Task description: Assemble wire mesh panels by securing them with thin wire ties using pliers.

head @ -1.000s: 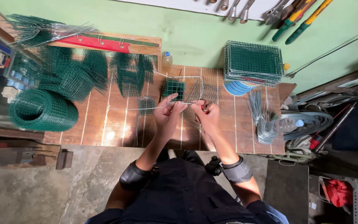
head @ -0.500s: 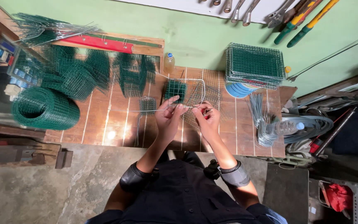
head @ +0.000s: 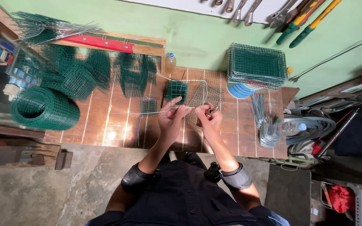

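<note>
A bent wire frame [head: 189, 94] is pinched by the left hand [head: 170, 118], steadied for bending. Red-handled pliers [head: 208, 111] are clamped in the right hand [head: 208, 123], just right of the frame.

A wooden workbench [head: 105, 125] of reddish-brown planks is set against a green wall. On its left end a roll of green wire mesh [head: 42, 109] is laid, with loose curled mesh pieces [head: 76, 75] beside it. A plastic bottle [head: 170, 62] is stood near the back edge. A stack of green mesh panels [head: 256, 65] is placed at the right rear, and a bundle of bent wires [head: 262, 121] is laid in front of it.
</note>
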